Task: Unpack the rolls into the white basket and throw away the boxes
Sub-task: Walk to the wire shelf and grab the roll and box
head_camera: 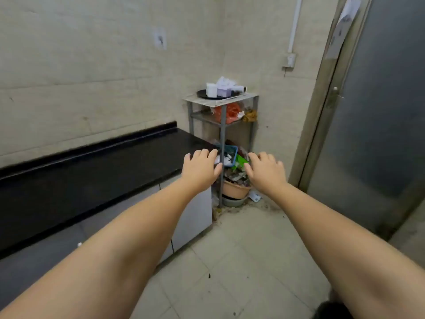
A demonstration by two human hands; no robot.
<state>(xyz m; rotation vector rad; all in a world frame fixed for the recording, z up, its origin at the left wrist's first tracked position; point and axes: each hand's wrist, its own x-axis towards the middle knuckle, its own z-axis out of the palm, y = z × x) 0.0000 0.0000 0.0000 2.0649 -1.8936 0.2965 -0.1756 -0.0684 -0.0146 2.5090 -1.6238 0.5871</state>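
Observation:
Both my arms stretch forward toward the corner of the room. My left hand [201,168] is open, fingers apart, holding nothing. My right hand [264,170] is open too and holds nothing. Between and beyond them stands a grey metal rack [222,134]. On its top shelf a black tray [202,94] carries white and pale purple boxes [220,89] and a white roll [239,89]. I see no white basket.
A black countertop [92,171] over grey cabinets runs along the left wall. The rack's lower shelves hold an orange bag [231,112], a blue basket [230,154] of scraps and a pink basin [235,189]. A grey door [372,111] stands at the right. Tiled floor lies below.

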